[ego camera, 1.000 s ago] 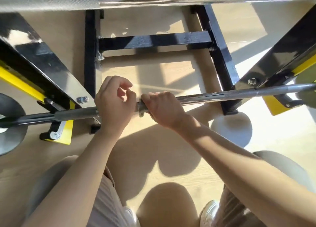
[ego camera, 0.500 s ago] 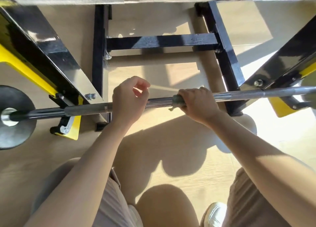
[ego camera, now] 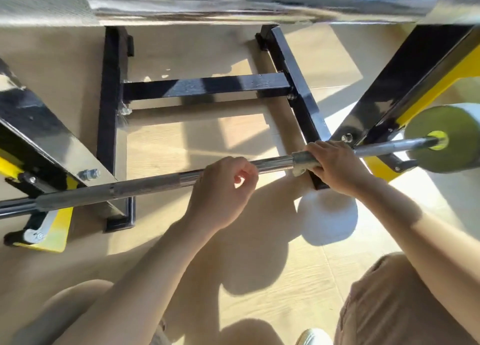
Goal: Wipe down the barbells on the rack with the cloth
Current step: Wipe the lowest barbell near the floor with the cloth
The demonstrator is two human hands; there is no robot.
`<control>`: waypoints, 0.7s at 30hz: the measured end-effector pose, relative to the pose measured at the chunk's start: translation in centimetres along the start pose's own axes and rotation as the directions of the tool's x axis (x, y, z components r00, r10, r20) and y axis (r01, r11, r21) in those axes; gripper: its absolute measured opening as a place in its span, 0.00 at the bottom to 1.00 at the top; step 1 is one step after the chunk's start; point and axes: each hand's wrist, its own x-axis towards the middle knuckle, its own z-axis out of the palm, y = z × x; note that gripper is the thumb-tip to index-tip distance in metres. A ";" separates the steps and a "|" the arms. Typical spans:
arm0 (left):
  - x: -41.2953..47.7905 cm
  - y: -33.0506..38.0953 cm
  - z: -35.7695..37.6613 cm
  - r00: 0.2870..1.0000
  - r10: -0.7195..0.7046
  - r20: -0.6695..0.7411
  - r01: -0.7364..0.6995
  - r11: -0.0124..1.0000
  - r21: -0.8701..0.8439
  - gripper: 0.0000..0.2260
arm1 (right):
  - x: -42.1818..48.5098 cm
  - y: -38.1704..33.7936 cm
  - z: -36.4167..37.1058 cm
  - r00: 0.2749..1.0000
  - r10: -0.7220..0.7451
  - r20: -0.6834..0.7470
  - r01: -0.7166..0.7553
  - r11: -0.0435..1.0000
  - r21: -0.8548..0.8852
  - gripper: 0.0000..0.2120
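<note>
A chrome barbell [ego camera: 145,185] lies across the black and yellow rack, running from lower left up to a green weight plate [ego camera: 449,142] at the right. My right hand [ego camera: 337,166] is wrapped round the bar near the right upright, shut on a grey cloth [ego camera: 304,163] that pokes out to the left of my fingers. My left hand [ego camera: 223,188] is curled round the middle of the bar, steadying it. A second, thicker barbell [ego camera: 233,4] crosses the top of the view, blurred and very close.
The rack's black base frame [ego camera: 207,86] rests on the pale wooden floor under the bar. Slanted black uprights with yellow hooks stand at left [ego camera: 39,134] and right [ego camera: 405,82]. My knees and shoes are at the bottom edge.
My right hand has slid the cloth along the bar to the right, away from my left hand. The view has shifted right, so the green plate shows and the black plate has left.
</note>
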 end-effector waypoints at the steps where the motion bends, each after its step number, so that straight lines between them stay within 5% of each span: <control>1: -0.1 0.5 0.9 0.999 0.016 0.045 -0.017 0.999 0.033 0.03 | -0.1 0.5 0.2 0.999 0.033 0.009 -0.033 0.999 -0.013 0.12; 5: 0.7 1.1 3.3 0.998 0.055 0.019 -0.058 0.960 0.274 0.10 | 0.5 -2.8 1.0 0.998 -0.046 -0.043 0.046 0.999 0.004 0.15; 10: 4.2 1.2 4.5 0.993 0.108 0.052 -0.118 0.790 0.602 0.21 | 1.4 -6.0 1.2 0.962 -0.251 -0.105 0.261 0.961 0.096 0.14; 14: 6.2 2.5 6.1 0.953 -0.182 0.242 -0.033 0.731 0.681 0.18 | 0.4 1.0 1.1 0.980 -0.180 -0.084 0.191 0.970 0.151 0.13; 17: 7.5 3.0 7.0 0.952 -0.204 0.230 -0.042 0.653 0.756 0.11 | -1.5 6.2 1.9 0.985 -0.091 -0.145 0.101 0.993 0.058 0.11; 21: 8.2 2.8 7.3 0.972 -0.160 0.171 -0.037 0.613 0.789 0.19 | -3.2 10.6 3.3 0.957 0.144 -0.251 -0.147 0.989 0.008 0.11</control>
